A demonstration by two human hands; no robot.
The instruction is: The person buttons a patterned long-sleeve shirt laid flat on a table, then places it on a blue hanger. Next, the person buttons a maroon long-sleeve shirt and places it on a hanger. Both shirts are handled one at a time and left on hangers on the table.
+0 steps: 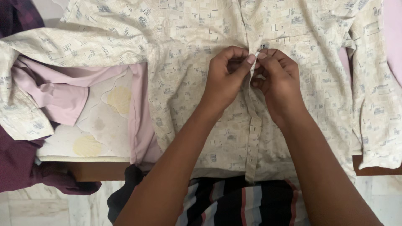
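A cream shirt (pixel 184 79) with a grey block print lies spread flat, front side up, its sleeves out to both sides. My left hand (pixel 226 77) and my right hand (pixel 278 77) meet at the shirt's button placket (pixel 253 138), about halfway up the front. Both pinch the placket's edges between thumb and forefinger at a small white button, which the fingertips mostly hide. Below my hands the placket runs down to the hem with several buttonholes showing.
A pink garment (pixel 63 90) lies under the shirt at the left, over a pale quilted mattress (pixel 104 125) on a wooden frame (pixel 96 169). A maroon cloth (pixel 21 167) hangs at the far left. A black striped garment (pixel 243 201) sits near the tiled floor.
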